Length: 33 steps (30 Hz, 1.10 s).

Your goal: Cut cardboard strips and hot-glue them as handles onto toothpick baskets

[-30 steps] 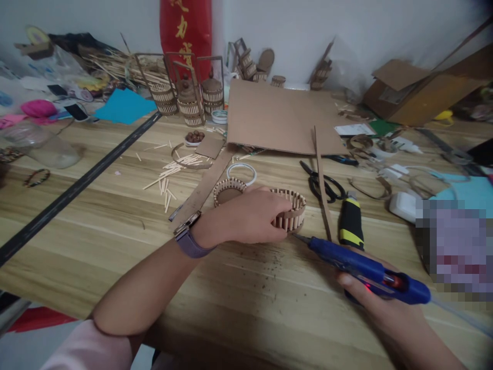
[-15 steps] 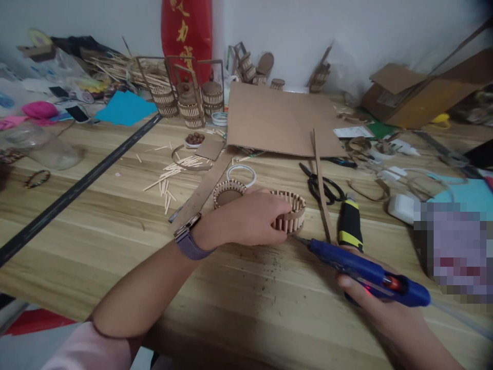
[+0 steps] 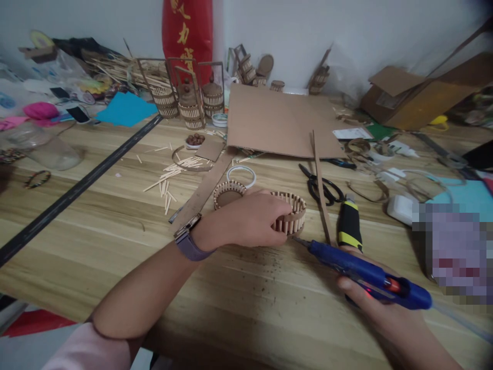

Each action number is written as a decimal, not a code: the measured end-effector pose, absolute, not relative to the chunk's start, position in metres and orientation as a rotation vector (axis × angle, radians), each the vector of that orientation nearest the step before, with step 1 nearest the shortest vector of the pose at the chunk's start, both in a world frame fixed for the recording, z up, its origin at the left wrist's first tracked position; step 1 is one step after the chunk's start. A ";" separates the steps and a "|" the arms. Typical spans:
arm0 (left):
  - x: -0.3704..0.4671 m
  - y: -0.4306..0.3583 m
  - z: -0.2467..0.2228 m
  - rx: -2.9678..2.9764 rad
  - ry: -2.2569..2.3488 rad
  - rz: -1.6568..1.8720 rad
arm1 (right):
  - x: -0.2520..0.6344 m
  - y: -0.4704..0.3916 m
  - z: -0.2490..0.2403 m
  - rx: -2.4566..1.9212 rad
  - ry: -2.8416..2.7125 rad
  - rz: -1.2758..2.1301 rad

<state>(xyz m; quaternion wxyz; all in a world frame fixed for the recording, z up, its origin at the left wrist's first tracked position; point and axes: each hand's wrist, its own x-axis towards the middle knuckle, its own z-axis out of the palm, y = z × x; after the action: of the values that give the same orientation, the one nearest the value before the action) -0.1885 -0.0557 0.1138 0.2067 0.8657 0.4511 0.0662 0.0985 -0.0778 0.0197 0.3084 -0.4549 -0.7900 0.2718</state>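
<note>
My left hand (image 3: pixel 256 218), with a watch on its wrist, grips the near left side of a round basket of small sticks and brown strips (image 3: pixel 296 218). Its fingertips are partly inside the rim. In my right hand (image 3: pixel 370 303) is a blue glue gun (image 3: pixel 358 267) with a small red light, its nozzle just short of the basket's lower edge. A second round stick basket (image 3: pixel 230 192) stands behind my left wrist, partly covered by it. Behind that lies a white ring (image 3: pixel 241 176).
Black scissors (image 3: pixel 325 190) lie under a long brown strip (image 3: pixel 320 180), beside a black-yellow tool (image 3: pixel 349 226). Farther back are a cardboard sheet (image 3: pixel 285 121), loose sticks (image 3: pixel 181 167), finished baskets (image 3: pixel 191 110) and an open box (image 3: pixel 416 97). A glass jar (image 3: pixel 46 149) lies left.
</note>
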 end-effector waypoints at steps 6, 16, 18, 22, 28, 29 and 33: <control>-0.188 -0.056 0.112 2.419 1.268 0.195 | 0.095 -0.076 0.022 -1.209 -2.092 0.755; -0.188 -0.056 0.109 2.434 1.264 0.212 | 0.091 -0.078 0.026 -1.207 -2.048 0.810; -0.188 -0.056 0.109 2.433 1.262 0.219 | 0.089 -0.078 0.027 -1.198 -2.055 0.818; -0.189 -0.056 0.109 2.428 1.263 0.231 | 0.089 -0.077 0.026 -1.183 -2.062 0.801; -0.188 -0.055 0.110 2.435 1.265 0.225 | 0.087 -0.078 0.028 -1.174 -2.073 0.776; -0.188 -0.056 0.110 2.439 1.265 0.225 | 0.086 -0.078 0.029 -1.173 -2.076 0.763; -0.188 -0.056 0.110 2.444 1.265 0.226 | 0.085 -0.080 0.031 -1.193 -2.078 0.731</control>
<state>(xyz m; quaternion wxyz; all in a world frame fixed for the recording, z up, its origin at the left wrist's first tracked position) -0.1882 -0.0565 0.1099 0.1892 0.8691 0.4498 0.0805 0.0847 -0.0804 0.0309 0.3132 -0.4522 -0.7878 0.2770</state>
